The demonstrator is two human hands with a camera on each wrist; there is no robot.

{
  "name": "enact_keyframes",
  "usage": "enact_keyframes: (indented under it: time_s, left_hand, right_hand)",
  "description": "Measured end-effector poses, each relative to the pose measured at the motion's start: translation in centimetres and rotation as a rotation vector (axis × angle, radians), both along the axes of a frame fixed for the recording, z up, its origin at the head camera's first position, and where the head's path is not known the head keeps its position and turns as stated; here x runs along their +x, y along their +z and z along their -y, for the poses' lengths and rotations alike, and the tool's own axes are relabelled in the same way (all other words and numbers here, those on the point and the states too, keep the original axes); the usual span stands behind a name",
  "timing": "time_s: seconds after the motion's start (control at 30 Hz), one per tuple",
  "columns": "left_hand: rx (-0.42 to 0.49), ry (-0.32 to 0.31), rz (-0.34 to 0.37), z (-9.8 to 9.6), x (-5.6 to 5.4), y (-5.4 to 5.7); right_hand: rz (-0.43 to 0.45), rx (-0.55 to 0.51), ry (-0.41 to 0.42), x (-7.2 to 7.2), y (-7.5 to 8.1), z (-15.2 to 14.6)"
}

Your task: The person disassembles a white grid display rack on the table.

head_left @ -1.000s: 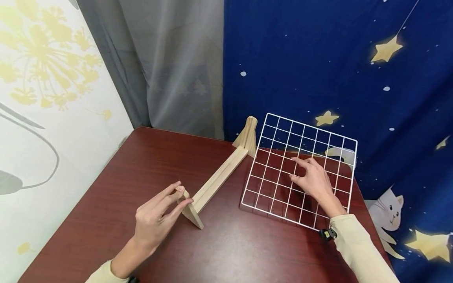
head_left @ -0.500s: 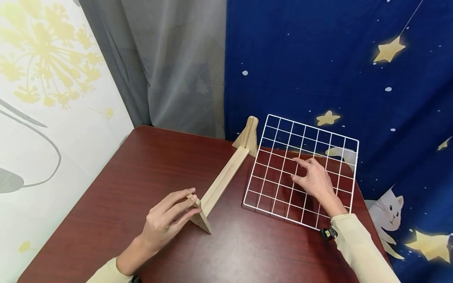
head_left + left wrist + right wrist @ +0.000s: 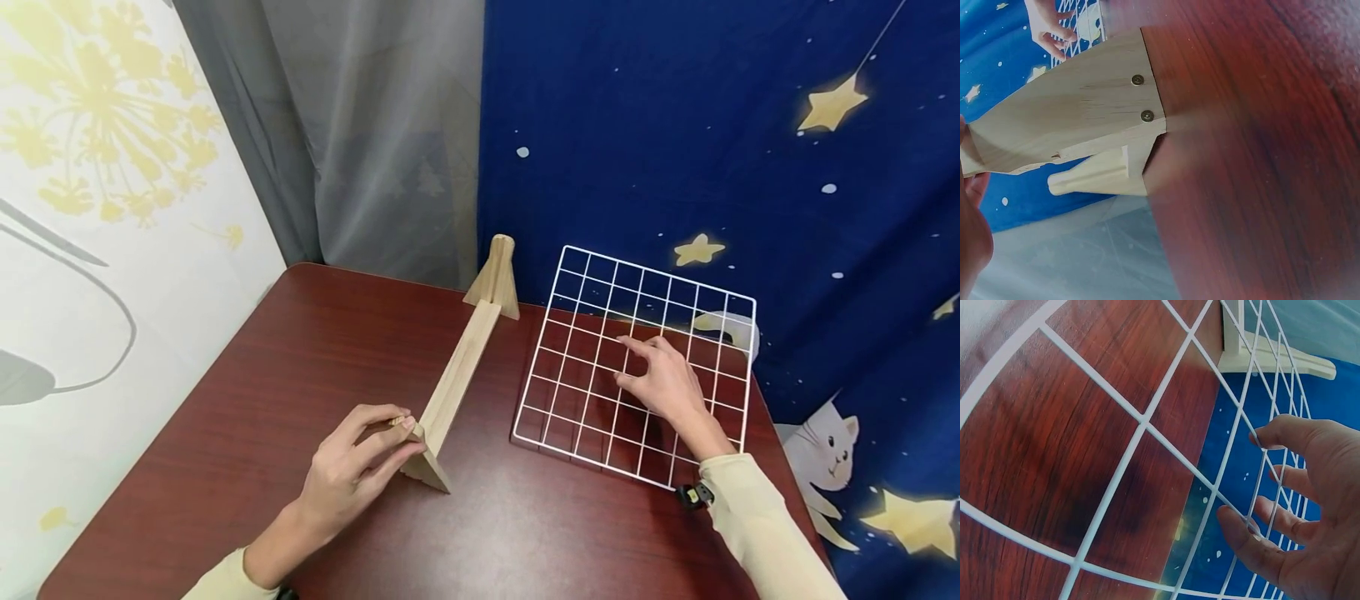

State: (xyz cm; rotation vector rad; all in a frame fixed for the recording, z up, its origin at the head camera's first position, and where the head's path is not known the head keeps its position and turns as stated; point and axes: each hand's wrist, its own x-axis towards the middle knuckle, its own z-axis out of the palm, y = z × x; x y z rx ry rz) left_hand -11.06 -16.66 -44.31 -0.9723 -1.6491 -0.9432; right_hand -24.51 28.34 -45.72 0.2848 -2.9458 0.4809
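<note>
A pale wooden stand [image 3: 459,372] has a grooved bar joining two flared end pieces and lies lengthwise across the table. My left hand [image 3: 347,462] pinches the rounded top of its near end piece [image 3: 1079,103], where two screw heads show in the left wrist view. To the right, my right hand [image 3: 667,385] grips a white wire grid panel [image 3: 592,463] by its inner wires. In the right wrist view, thumb and fingers [image 3: 1244,540] close around the wires [image 3: 1142,423]. The panel leans at a slant over the table, apart from the stand.
A dark red wooden table [image 3: 315,358] bears the stand. Behind it hang a grey curtain [image 3: 397,125] and a blue star-patterned curtain [image 3: 600,125], close to the stand's far end. A white patterned panel [image 3: 172,292] borders the table's left side.
The stand's near end first shifted right with my left hand, then its far end swung left, so it now points more straight away. The wire grid and right hand have hardly moved.
</note>
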Motion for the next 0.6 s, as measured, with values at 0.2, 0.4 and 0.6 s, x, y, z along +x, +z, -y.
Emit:
enact_keyframes:
  time_s: [0.2, 0.4, 0.6]
  left_hand:
    - [-0.001, 0.055, 0.008, -0.1, 0.3, -0.2]
    - [-0.004, 0.085, 0.034, -0.1, 0.5, -0.6]
    - [-0.022, 0.115, 0.061, -0.2, 0.5, -0.5]
  right_hand:
    - [0.03, 0.018, 0.017, 0.2, -0.2, 0.8]
    - [0.038, 0.018, 0.031, 0.3, -0.3, 1.9]
    - [0.074, 0.047, 0.05, 0.2, -0.6, 2.7]
